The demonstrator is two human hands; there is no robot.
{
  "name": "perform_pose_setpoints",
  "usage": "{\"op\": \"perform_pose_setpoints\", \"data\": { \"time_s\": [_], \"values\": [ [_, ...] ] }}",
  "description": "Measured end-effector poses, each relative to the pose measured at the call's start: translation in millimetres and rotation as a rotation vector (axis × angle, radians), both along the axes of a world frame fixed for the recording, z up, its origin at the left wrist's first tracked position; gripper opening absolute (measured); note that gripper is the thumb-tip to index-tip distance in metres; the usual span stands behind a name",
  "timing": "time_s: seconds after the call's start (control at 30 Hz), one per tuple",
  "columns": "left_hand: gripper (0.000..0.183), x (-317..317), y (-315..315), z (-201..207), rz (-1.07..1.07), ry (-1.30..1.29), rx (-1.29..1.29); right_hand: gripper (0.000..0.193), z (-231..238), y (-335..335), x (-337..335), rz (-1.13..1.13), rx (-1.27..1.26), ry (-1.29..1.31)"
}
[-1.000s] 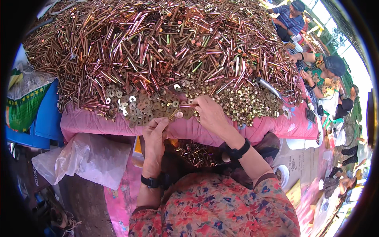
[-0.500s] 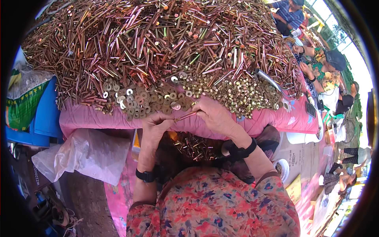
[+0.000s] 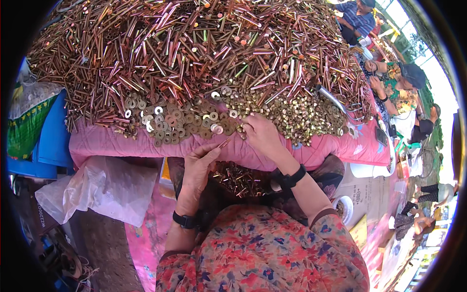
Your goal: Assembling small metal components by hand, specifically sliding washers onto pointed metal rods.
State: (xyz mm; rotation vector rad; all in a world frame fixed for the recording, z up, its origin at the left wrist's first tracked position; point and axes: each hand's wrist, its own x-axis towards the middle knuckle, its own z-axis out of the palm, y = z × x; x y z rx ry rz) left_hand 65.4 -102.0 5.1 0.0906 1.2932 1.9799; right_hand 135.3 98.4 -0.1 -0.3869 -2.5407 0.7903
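Observation:
My left hand (image 3: 198, 168) is closed in a pinch on a thin copper-coloured metal tube (image 3: 224, 143), whose end sticks out past the fingertips above the front edge of the pink quilted cover (image 3: 107, 143). My right hand (image 3: 263, 136) reaches to the near edge of a heap of small brass-coloured nuts (image 3: 292, 119). Its fingers are pressed together; what they pinch, if anything, is hidden. Left of those fingertips lie flat round washers (image 3: 181, 119), loosely piled. Behind both heaps spreads a large mound of copper-coloured metal tubes (image 3: 194, 58).
A curved metal handle-like tool (image 3: 332, 100) lies at the mound's right side. Below the table edge, more tubes (image 3: 238, 180) sit by my lap. A clear plastic bag (image 3: 104, 187) and a blue container (image 3: 53, 138) stand left. Other people (image 3: 406, 82) sit at the right.
My right hand has let go of the tube and moved up and right to the nuts. My left hand keeps the tube, now tilted upward and slightly farther right.

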Motion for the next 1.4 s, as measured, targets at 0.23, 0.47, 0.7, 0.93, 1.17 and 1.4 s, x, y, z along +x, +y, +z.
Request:
{"op": "perform_pose_setpoints", "data": {
  "time_s": [0.23,0.47,0.7,0.93,1.17,1.4],
  "values": [
    [0.012,-2.4,4.4,5.8,0.060,-0.004,-0.053,0.014,4.7,-4.7,-9.0,-0.031,0.072,-0.129],
    [0.011,-3.5,10.2,7.8,0.088,0.012,-0.070,0.015,8.2,-11.0,2.3,-0.058,-0.219,-0.028],
    [0.009,-2.8,6.8,16.6,-0.024,-0.051,-0.031,0.014,37.2,-31.3,27.0,0.246,-0.589,0.120],
    [0.008,-2.7,4.0,14.5,-0.097,-0.132,0.025,0.012,33.2,-32.7,37.4,0.271,-0.814,0.101],
    [0.011,5.2,6.0,22.3,-0.099,0.064,-0.041,0.012,39.6,-34.8,46.7,0.178,-0.710,-0.011],
    [0.011,12.9,7.5,25.8,-0.111,0.276,-0.068,0.012,46.5,-30.0,49.9,0.188,-0.722,-0.178]
  ]
}}
